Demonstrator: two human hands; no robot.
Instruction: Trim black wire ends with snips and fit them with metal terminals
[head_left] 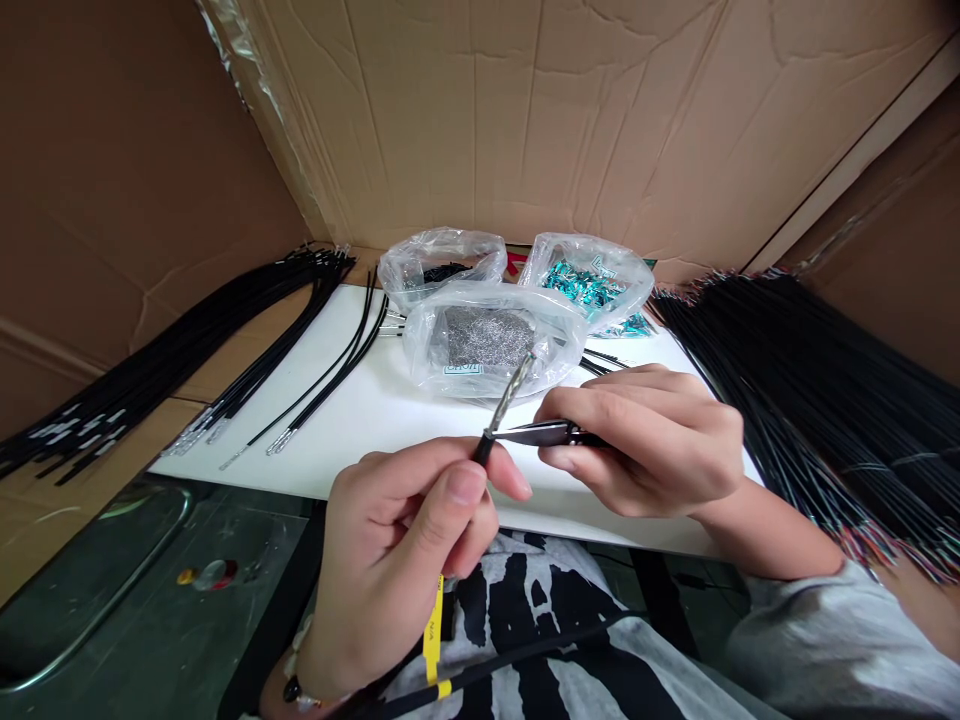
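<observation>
Near the middle of the view, my left hand (420,530) pinches a black cable (482,450) between thumb and forefinger. Its bare end, a silver braided shield (514,392), points up and to the right. A yellow label (433,630) hangs below this hand. My right hand (649,440) is closed around a slim black pointed tool (544,432); most of its handle is hidden by the fingers. The tool's tip touches or nearly touches the cable where the black jacket meets the braid.
Three clear plastic bags stand behind my hands: one with fine silvery pieces (491,338), one with black pieces (446,272), one with teal pieces (589,285). Black cable bundles lie left (225,320) and right (817,380) on the white table (360,430). Cardboard walls (495,120) enclose it.
</observation>
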